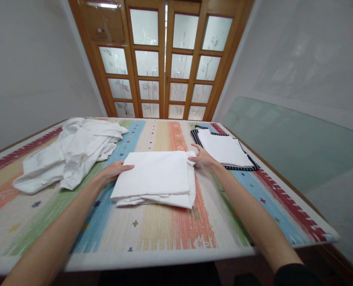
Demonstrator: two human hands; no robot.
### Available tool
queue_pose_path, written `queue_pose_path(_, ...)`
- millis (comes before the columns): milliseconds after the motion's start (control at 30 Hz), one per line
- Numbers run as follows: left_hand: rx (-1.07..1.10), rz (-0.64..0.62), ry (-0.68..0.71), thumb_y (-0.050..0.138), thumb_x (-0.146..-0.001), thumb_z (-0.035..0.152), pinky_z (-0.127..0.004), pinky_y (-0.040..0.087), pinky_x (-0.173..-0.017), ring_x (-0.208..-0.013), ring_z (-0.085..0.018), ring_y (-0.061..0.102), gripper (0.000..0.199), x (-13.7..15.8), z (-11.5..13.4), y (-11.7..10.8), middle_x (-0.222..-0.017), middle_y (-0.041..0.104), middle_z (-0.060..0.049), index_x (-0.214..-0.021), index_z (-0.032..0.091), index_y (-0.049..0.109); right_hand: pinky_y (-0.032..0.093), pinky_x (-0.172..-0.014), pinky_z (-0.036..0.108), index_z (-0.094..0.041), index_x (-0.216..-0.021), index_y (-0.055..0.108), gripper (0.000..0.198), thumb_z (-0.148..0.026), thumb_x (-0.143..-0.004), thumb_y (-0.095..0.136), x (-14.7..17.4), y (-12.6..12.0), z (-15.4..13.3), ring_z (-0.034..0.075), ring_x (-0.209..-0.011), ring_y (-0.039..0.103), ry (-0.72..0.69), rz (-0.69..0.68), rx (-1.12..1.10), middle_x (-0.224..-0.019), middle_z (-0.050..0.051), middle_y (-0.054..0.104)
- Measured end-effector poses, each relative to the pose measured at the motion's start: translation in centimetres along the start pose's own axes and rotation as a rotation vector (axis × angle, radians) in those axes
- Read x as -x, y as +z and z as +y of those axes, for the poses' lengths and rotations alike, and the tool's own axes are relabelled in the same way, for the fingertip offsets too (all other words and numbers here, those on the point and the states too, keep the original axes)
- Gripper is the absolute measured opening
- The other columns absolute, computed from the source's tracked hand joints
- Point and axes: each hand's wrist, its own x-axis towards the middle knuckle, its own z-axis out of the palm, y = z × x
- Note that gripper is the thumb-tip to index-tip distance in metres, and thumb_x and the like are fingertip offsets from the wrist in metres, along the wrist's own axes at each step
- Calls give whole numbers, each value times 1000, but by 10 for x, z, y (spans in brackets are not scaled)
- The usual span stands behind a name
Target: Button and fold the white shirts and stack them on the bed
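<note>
A folded white garment (154,174) lies flat in front of me, its layers showing along the near and right edges. My left hand (117,171) grips its left edge, thumb on top and the other fingers hidden at or under the cloth. At the far right corner, my right hand (203,157) pinches a bit of the white cloth, with the index finger raised apart. A crumpled white garment (72,153) is spread loosely to the left. Right of my right hand lies a folded stack (224,149), white on top with black-and-white striped fabric underneath.
Everything rests on a table covered by a colourful striped cloth (123,234). White walls stand on both sides, with a greenish glass panel (289,143) leaning at the right. Wooden doors with glass panes (164,63) are beyond the far edge.
</note>
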Motion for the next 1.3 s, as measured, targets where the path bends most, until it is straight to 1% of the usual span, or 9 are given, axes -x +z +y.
queue_pose_path(100,-4,8,0,92,-47,35,-29,59,-55,-64,-23,71,58,0,0,0,-88,76,-13,-93,13,66,45,-47,19,-15,-142,32,89,-9,-65,76,-4,3,6,11,-50,57,33,17,-59,-59,-8,61)
queue_pose_path(233,-23,15,3,92,-44,37,-29,59,-56,-66,-23,72,62,1,0,1,-91,76,-14,-95,12,67,46,-49,18,-16,-136,39,78,-8,-67,74,-7,4,7,10,-52,56,54,45,-115,-60,-9,59)
queue_pose_path(400,-17,28,19,92,-46,35,-30,60,-59,-67,-24,72,61,1,0,2,-91,76,-14,-97,11,68,40,-43,18,-19,-131,42,73,-12,-66,75,-9,7,6,9,-46,51,134,116,-49,-63,-8,59)
queue_pose_path(633,-17,75,25,92,-44,35,-31,59,-56,-66,-24,72,60,2,-2,5,-90,76,-14,-93,11,67,43,-45,21,-20,-131,42,71,-18,-68,73,-5,6,9,12,-49,54,154,175,12,-69,-4,61)
queue_pose_path(800,-79,171,44,92,-46,36,-30,56,-53,-65,-24,71,73,-1,-3,3,-87,75,-14,-108,10,61,46,-49,22,-18,-122,45,56,-22,-72,71,-12,1,9,14,-57,58,36,326,47,-70,-4,60)
queue_pose_path(967,-219,358,145,90,-51,31,-30,54,-49,-64,-25,71,87,-2,-2,8,-83,74,-9,-125,13,49,47,-52,22,-18,-116,47,58,-14,-64,72,-25,-4,15,13,-59,60,-5,314,110,-68,-5,61)
queue_pose_path(1067,-329,431,194,88,-54,29,-33,57,-56,-71,-27,72,86,-2,-2,14,-89,74,-9,-128,16,45,48,-54,21,-19,-114,47,60,-8,-60,70,-30,-2,25,13,-62,62,-55,328,145,-71,-5,63)
queue_pose_path(1200,-523,519,288,83,-56,27,-38,57,-76,-91,-27,69,83,-6,-4,15,-115,66,-14,-128,16,42,51,-57,25,-20,-116,47,59,-8,-61,65,-34,3,38,16,-67,65,-44,368,195,-85,0,67)
queue_pose_path(1300,-742,570,391,78,-58,28,-42,53,-88,-106,-30,64,81,-10,-5,15,-130,55,-19,-129,13,41,55,-70,33,-18,-115,51,56,-7,-61,61,-38,5,40,20,-80,66,-112,442,382,-97,6,66)
